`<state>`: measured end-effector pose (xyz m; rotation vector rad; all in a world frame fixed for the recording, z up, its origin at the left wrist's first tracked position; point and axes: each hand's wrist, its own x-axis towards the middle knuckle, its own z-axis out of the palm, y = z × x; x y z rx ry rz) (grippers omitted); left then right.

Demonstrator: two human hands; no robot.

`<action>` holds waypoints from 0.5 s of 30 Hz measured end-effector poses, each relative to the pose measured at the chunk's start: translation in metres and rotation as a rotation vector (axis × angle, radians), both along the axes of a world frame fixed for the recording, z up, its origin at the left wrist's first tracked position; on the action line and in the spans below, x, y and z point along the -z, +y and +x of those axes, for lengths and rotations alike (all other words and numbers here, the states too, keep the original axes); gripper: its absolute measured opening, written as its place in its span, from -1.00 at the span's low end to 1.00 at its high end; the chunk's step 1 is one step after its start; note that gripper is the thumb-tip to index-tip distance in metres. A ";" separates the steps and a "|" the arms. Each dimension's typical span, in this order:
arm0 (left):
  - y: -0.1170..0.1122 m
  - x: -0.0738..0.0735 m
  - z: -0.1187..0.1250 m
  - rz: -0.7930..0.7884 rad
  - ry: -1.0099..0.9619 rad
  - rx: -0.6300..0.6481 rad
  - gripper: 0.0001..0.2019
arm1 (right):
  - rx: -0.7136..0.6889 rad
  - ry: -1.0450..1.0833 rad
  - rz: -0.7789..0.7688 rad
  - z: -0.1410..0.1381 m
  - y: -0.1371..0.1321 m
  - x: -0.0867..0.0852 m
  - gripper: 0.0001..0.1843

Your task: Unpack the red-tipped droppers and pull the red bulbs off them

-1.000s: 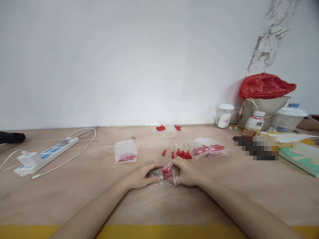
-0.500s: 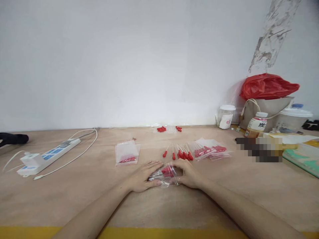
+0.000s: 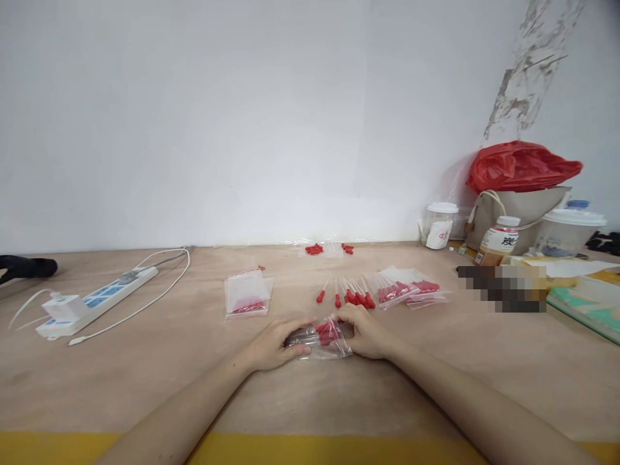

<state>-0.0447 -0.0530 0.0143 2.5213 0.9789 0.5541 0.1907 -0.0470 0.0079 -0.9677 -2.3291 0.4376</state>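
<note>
Between my two hands, low over the table, lies a clear plastic zip bag point(image 3: 334, 349) with several red-bulbed droppers point(image 3: 327, 332) inside, their glass stems pointing left. My left hand point(image 3: 274, 345) is closed around the stem end, fingers along the far side and thumb along the near side. At the bulb end, my right hand point(image 3: 367, 334) grips the bag's right edge; part of its fingers is hidden behind the plastic. Just beyond are several loose droppers point(image 3: 357, 298), bulbs toward me. Filled bags point(image 3: 411, 287) overlap to their right, and more bags point(image 3: 246, 294) lie stacked at left.
Red bulbs point(image 3: 314, 249) rest in clear plastic by the wall. A white power strip point(image 3: 97, 300) with cables is on the left. On the right stand a lidded cup point(image 3: 440, 226), a bottle point(image 3: 498, 242), a grey bag point(image 3: 527, 210) and a green-patterned board point(image 3: 586, 310).
The bag lies flatter and its right edge is spread out more. My right hand has shifted slightly, and my left fingers curl a little more around the stem end.
</note>
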 end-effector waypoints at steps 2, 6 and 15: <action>0.000 -0.001 0.001 0.008 0.043 0.006 -0.53 | -0.004 -0.019 0.029 0.000 0.001 -0.001 -0.75; -0.002 -0.003 0.002 0.025 0.089 0.043 -0.53 | 0.040 -0.041 0.044 0.002 0.000 -0.003 -0.75; -0.003 -0.003 0.002 0.072 0.119 0.067 -0.47 | -0.087 0.033 0.010 0.006 0.000 0.000 -0.61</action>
